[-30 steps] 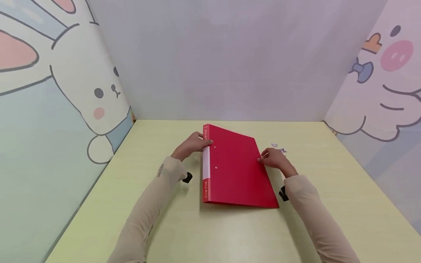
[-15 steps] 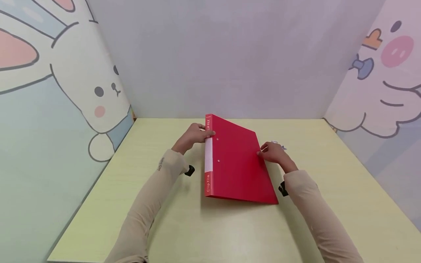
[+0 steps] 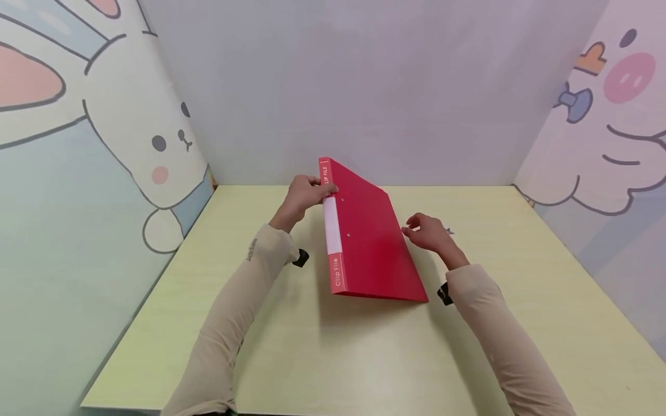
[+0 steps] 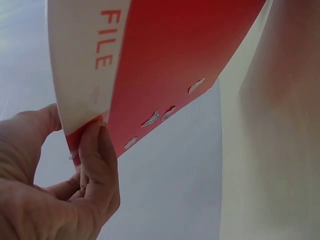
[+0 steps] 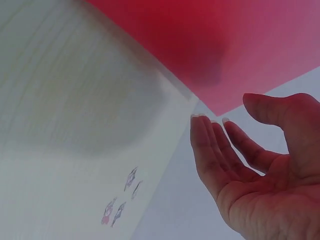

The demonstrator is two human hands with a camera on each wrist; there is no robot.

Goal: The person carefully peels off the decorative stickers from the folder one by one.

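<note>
A red clip file folder (image 3: 372,248) stands tilted up off the table, its labelled spine on the left and its lower right corner low. My left hand (image 3: 306,195) grips the upper part of the spine, thumb on one side and fingers on the other. Several small shiny stickers (image 4: 150,118) show on the folder's far cover (image 4: 165,55) in the left wrist view. My right hand (image 3: 429,234) is beside the folder's right edge. In the right wrist view its loosely bent fingers (image 5: 207,150) are just off the red cover's corner, holding nothing.
Several small stickers (image 5: 131,178) lie on the pale wooden table (image 3: 250,358) behind my right hand. A grey wall (image 3: 354,98) rises behind the table, with cartoon-printed panels (image 3: 119,138) at both sides.
My left hand has lifted the spine higher, and the folder tilts more steeply. My right hand, earlier at the right edge, has moved up slightly and come off the cover.
</note>
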